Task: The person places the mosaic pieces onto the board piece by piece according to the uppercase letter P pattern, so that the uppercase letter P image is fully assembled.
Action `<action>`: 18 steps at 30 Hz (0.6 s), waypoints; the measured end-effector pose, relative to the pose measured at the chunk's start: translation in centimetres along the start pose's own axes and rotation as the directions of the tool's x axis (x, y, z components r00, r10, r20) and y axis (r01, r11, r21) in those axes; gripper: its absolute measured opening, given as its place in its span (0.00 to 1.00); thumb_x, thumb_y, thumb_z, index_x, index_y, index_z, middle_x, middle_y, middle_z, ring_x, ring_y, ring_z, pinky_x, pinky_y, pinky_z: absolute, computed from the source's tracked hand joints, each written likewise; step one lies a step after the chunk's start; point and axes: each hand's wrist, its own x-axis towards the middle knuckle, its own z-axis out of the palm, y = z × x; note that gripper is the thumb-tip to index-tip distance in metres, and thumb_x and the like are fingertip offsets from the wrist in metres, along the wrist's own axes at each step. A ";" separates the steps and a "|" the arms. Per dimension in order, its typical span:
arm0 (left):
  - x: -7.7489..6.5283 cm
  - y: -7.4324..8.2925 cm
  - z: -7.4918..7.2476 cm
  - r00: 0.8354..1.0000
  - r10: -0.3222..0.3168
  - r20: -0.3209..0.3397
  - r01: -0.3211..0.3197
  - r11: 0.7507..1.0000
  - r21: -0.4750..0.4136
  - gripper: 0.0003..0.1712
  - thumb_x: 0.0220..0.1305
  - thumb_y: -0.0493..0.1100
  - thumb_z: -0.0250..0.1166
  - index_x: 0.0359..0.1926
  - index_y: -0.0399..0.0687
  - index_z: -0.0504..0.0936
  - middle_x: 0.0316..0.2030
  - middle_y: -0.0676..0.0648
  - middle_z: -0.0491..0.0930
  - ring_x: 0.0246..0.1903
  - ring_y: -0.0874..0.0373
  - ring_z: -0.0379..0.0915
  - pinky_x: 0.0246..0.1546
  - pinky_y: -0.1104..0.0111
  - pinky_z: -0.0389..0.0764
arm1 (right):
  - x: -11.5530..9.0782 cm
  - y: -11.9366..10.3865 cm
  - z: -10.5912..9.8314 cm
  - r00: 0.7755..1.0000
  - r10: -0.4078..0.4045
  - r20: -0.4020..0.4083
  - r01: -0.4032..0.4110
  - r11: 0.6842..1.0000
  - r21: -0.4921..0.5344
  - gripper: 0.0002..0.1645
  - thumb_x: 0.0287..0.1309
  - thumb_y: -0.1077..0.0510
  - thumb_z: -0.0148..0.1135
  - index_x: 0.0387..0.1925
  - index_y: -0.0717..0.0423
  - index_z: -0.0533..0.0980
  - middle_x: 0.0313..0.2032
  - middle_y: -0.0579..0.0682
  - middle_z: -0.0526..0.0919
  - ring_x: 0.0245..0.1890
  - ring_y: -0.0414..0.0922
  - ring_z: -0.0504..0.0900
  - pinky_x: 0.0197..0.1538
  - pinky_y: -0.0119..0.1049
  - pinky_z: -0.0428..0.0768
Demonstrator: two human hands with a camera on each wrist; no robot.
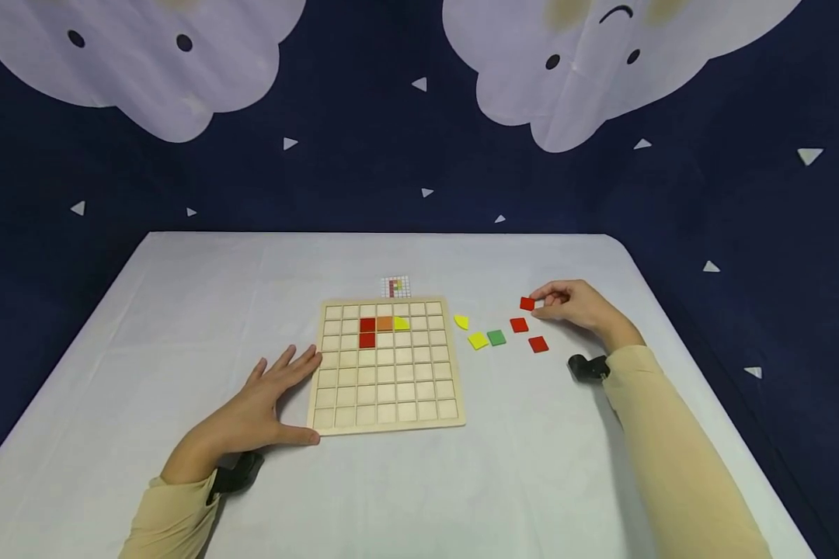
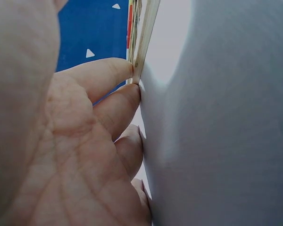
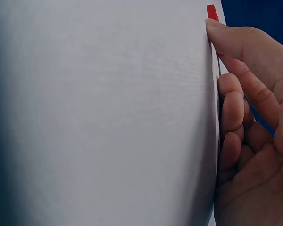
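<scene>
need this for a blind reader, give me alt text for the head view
A right hand pinches a red tile near five loose tiles, while the left hand touches a grid board holding four set tiles. A small pattern card lies beyond it on a white table.

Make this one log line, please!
left hand: touches grid board | right hand: pinches red tile | on board: red squares, orange square, yellow piece | loose: green square, yellow tiles, other red tiles
</scene>
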 end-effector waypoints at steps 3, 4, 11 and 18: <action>0.1 0.0 0.0 1.000 0.007 0.001 -0.007 1.000 -0.001 0.71 0.45 0.61 0.87 0.84 0.47 0.60 0.86 0.39 0.52 0.85 0.29 0.35 0.77 0.24 0.32 | -0.1 -0.1 -0.1 1.000 -0.006 -0.006 0.006 1.000 -0.017 0.22 0.62 0.57 0.78 0.56 0.60 0.84 0.33 0.45 0.75 0.34 0.40 0.72 0.38 0.28 0.71; 0.1 0.0 0.0 1.000 0.007 0.001 -0.007 1.000 -0.001 0.71 0.45 0.61 0.87 0.84 0.47 0.60 0.86 0.40 0.52 0.85 0.29 0.35 0.77 0.24 0.32 | -0.2 -0.2 0.0 1.000 -0.007 -0.005 0.007 1.000 -0.027 0.22 0.62 0.57 0.77 0.56 0.60 0.84 0.32 0.45 0.75 0.34 0.40 0.72 0.38 0.28 0.71; 0.2 0.2 0.0 1.000 0.010 -0.003 -0.010 1.000 0.008 0.70 0.45 0.61 0.88 0.84 0.47 0.61 0.86 0.40 0.53 0.86 0.30 0.36 0.77 0.24 0.32 | -0.2 -0.7 -0.1 1.000 -0.025 0.000 0.025 0.995 -0.100 0.21 0.61 0.57 0.77 0.54 0.60 0.85 0.31 0.46 0.76 0.34 0.43 0.72 0.37 0.30 0.71; 0.1 0.1 -0.1 1.000 -0.004 0.001 0.004 1.000 0.010 0.71 0.45 0.61 0.88 0.84 0.46 0.61 0.86 0.40 0.53 0.86 0.30 0.36 0.77 0.24 0.32 | 0.1 -1.4 -0.1 0.998 -0.058 -0.003 0.057 0.984 -0.166 0.17 0.62 0.57 0.77 0.51 0.60 0.87 0.30 0.45 0.79 0.34 0.41 0.74 0.38 0.31 0.72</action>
